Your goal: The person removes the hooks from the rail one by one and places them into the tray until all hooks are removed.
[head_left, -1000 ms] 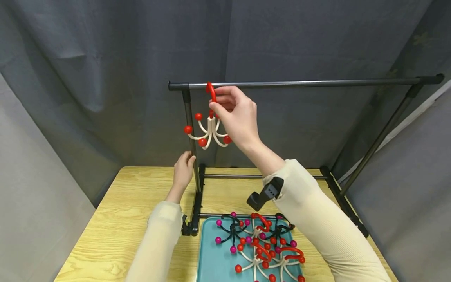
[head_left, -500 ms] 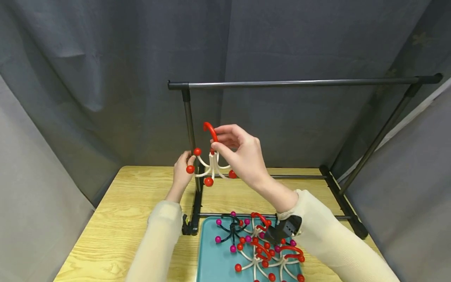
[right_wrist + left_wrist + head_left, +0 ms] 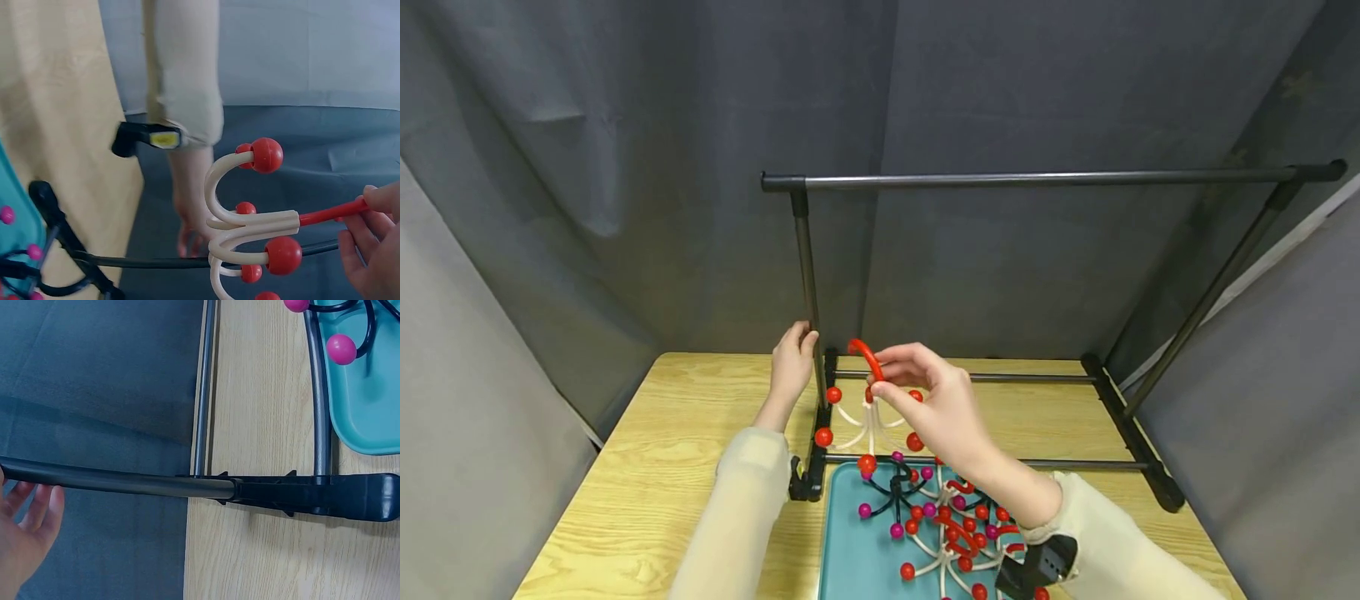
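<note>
In the head view my right hand (image 3: 934, 404) pinches the red hook of a white multi-arm hook hanger (image 3: 870, 421) with red ball tips. The hanger is held upright, its balls spread below the hook, just above the back of the tray. The right wrist view shows the thumb and fingers on the red hook, with the white arms (image 3: 256, 219) curving away. My left hand (image 3: 792, 367) holds the left upright post (image 3: 806, 267) of a dark metal rack. Fingertips (image 3: 55, 503) touch the underside of that post in the left wrist view; the thumb is mostly cut off there.
A teal tray (image 3: 850, 562) at the front holds several similar hangers, black with magenta balls (image 3: 895, 492) and white with red balls (image 3: 943, 554). The rack's top bar (image 3: 1037, 178) spans above the wooden table (image 3: 700, 433). Grey curtains (image 3: 662, 167) close off the back and sides.
My right hand has moved down from the top bar with the white hanger, drifting slightly right, to just above the tray's back edge. The left hand has stayed at the post.
</note>
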A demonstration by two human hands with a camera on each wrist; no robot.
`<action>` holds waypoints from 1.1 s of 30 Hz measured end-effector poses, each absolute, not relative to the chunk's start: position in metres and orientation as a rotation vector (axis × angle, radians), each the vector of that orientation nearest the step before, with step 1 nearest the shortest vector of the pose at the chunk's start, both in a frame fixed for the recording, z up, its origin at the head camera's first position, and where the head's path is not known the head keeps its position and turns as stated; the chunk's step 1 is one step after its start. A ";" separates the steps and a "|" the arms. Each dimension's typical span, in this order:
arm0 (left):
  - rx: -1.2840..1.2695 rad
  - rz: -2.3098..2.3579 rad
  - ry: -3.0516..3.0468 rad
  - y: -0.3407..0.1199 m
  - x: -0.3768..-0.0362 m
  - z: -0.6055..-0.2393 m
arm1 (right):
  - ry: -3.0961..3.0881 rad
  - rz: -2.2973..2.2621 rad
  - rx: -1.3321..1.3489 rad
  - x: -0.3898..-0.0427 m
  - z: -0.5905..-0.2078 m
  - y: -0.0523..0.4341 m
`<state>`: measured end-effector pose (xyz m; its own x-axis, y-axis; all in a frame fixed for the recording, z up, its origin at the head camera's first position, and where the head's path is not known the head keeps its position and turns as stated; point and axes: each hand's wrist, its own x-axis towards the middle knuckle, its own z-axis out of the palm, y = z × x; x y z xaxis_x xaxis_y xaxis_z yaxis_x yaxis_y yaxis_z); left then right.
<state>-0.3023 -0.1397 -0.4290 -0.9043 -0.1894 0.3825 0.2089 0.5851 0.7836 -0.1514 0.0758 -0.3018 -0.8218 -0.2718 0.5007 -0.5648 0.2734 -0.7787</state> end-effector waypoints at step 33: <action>-0.031 -1.257 -2.394 -0.141 -0.301 -0.430 | -2.692 1.838 0.610 -0.108 -0.404 0.088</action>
<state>-0.3009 -0.1413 -0.4299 -0.9054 -0.1778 0.3855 0.2163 0.5881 0.7793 -0.1081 0.0885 -0.4036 -0.9176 -0.3928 0.0615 -0.2003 0.3232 -0.9249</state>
